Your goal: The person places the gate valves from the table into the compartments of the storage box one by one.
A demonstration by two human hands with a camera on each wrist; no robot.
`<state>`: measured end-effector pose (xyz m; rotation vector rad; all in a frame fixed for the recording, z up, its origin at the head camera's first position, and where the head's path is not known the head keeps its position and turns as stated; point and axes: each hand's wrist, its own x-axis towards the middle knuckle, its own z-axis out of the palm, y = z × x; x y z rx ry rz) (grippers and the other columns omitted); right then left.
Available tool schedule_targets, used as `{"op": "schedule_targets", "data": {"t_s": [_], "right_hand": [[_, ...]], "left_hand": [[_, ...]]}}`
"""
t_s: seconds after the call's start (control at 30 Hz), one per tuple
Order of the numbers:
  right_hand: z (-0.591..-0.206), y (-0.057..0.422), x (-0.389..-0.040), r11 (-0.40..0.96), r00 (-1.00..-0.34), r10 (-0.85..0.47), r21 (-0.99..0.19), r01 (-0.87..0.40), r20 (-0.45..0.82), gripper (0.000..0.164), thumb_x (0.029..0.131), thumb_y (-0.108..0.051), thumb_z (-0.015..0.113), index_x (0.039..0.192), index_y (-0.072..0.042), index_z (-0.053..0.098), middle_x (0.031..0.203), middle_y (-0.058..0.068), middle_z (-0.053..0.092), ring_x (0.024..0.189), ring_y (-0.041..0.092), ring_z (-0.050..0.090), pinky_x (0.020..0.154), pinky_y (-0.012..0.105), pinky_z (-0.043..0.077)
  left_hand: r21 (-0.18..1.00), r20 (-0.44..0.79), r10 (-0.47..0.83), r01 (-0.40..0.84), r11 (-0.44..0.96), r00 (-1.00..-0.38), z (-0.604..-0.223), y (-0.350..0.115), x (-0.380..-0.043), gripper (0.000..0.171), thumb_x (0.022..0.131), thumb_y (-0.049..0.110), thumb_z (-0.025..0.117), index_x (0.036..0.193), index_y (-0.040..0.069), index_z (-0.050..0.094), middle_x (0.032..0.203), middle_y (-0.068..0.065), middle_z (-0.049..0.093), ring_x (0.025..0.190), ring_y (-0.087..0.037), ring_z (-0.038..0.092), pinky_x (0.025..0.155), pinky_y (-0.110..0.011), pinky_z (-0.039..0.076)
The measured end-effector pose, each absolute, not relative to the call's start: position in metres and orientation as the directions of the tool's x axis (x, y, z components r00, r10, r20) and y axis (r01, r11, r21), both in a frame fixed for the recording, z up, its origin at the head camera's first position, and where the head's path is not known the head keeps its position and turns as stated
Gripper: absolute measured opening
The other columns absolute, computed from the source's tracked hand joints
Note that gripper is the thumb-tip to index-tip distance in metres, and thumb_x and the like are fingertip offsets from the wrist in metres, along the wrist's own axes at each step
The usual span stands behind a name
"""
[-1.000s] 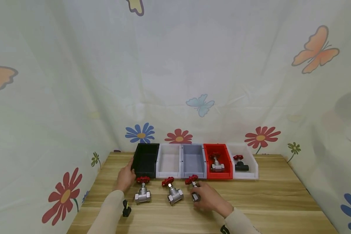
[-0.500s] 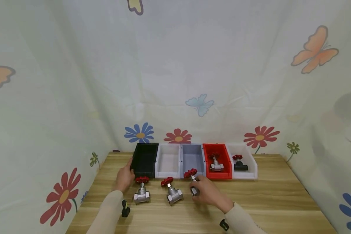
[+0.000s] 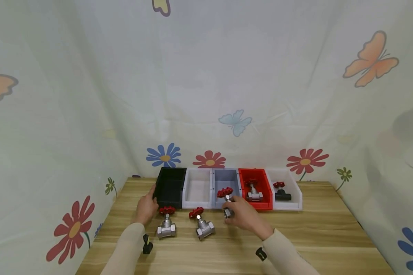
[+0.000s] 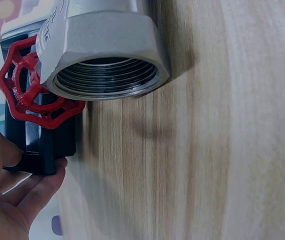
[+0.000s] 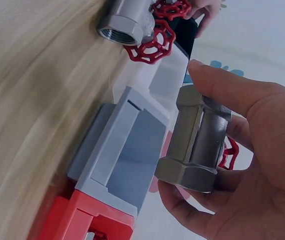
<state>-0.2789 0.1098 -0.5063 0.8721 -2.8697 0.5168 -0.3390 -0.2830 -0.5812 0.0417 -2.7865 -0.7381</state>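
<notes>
Near the grey bin [image 3: 226, 178] — the right hand [image 3: 246, 216] grips a valve [image 5: 195, 140].

Silver valve [image 5: 195, 142] w/ red handwheel [image 3: 225, 192], R hand [image 3: 243, 214] holding it just rt of ctr, lower head view, wheel up, leaning left! Blk bin [image 3: 171, 205], open-topped, lower left of ctr, L hand [image 3: 146, 208] gripping its left side.

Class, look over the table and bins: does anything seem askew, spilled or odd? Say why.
Mildly: the right loose valve lies slanted, while the left loose valve lies straight. The rightmost bin holds a black-bodied valve, unlike the metal ones. No spill or damage shows.
</notes>
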Motion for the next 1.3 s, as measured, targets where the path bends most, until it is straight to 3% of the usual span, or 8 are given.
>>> {"op": "schedule_targets", "data": {"t_s": [0.3,0.47,0.77,1.03,1.3], "right_hand": [[-0.503,0.106,-0.292,0.8,-0.856,-0.471,-0.305,-0.517,0.216,0.041,0.073,-0.035,0.085,0.109,-0.021,0.072,0.102,0.004,0.062,0.088,0.017,0.054,0.077,0.036,0.051],[-0.502,0.106,-0.299,0.804,-0.872,-0.437,-0.34,-0.488,0.22,0.043,0.074,-0.033,0.086,0.11,-0.016,0.072,0.107,0.008,0.064,0.094,0.022,0.057,0.084,0.043,0.052],[-0.5,0.101,-0.311,0.811,-0.889,-0.402,-0.366,-0.458,0.222,0.041,0.075,-0.033,0.085,0.11,-0.016,0.072,0.1,0.004,0.063,0.088,0.017,0.053,0.077,0.036,0.052],[-0.5,0.095,-0.321,0.822,-0.9,-0.368,-0.37,-0.432,0.233,0.042,0.075,-0.033,0.085,0.11,-0.014,0.072,0.1,0.006,0.064,0.09,0.02,0.055,0.078,0.037,0.051],[-0.507,0.096,-0.329,0.827,-0.908,-0.359,-0.377,-0.418,0.217,0.042,0.075,-0.032,0.084,0.11,-0.012,0.072,0.099,0.007,0.065,0.089,0.021,0.055,0.076,0.038,0.05]], "left_hand": [[0.488,0.285,-0.081,0.072,0.87,-0.955,-0.58,-0.281,-0.336,0.061,0.087,0.0,0.054,0.147,-0.002,0.04,0.097,-0.036,0.066,0.077,-0.047,0.065,0.075,-0.058,0.051],[0.501,0.249,-0.089,0.05,0.864,-0.965,-0.58,-0.283,-0.337,0.063,0.089,0.002,0.054,0.149,0.001,0.037,0.103,-0.036,0.066,0.083,-0.048,0.065,0.081,-0.059,0.05],[0.498,0.236,-0.082,0.048,0.866,-0.968,-0.58,-0.285,-0.339,0.063,0.089,0.002,0.054,0.15,0.001,0.037,0.091,-0.033,0.068,0.068,-0.037,0.064,0.07,-0.055,0.051],[0.496,0.229,-0.088,0.038,0.868,-0.969,-0.581,-0.286,-0.339,0.063,0.089,0.002,0.054,0.15,0.002,0.036,0.096,-0.033,0.068,0.073,-0.042,0.065,0.074,-0.057,0.051],[0.491,0.228,-0.087,0.038,0.87,-0.97,-0.583,-0.286,-0.34,0.063,0.089,0.002,0.055,0.15,0.002,0.037,0.09,-0.031,0.068,0.07,-0.038,0.064,0.073,-0.055,0.051]]}}
